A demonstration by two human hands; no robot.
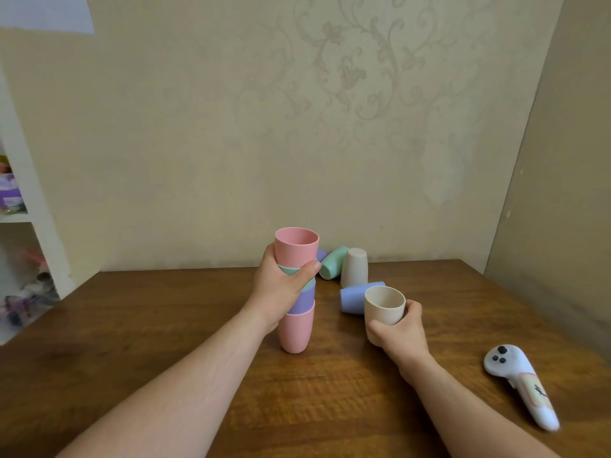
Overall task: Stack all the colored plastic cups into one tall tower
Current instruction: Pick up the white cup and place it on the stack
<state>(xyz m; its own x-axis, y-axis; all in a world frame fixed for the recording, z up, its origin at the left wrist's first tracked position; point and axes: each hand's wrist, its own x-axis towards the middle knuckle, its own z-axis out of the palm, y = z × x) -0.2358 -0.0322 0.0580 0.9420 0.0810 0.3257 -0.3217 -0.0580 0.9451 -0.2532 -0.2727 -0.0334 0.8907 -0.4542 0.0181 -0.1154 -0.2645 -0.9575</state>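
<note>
On the wooden table [165, 325], our left hand [281, 292] is wrapped around the nested stack [296, 305], and our right hand [401, 328] clasps a beige cup [383, 305] just beside it. Seating that cup off-centre could tip the tower. Loose cups [350, 266] crowd the wall; nearer table space is open.

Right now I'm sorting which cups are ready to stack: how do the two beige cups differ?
The beige cup in the right hand is upright, mouth up, gripped by the right hand; the far beige cup stands upside down on the table, untouched. The held one is nearer, beside the lying blue cup; the far one stands by the green cup. Both share colour and shape.
</note>
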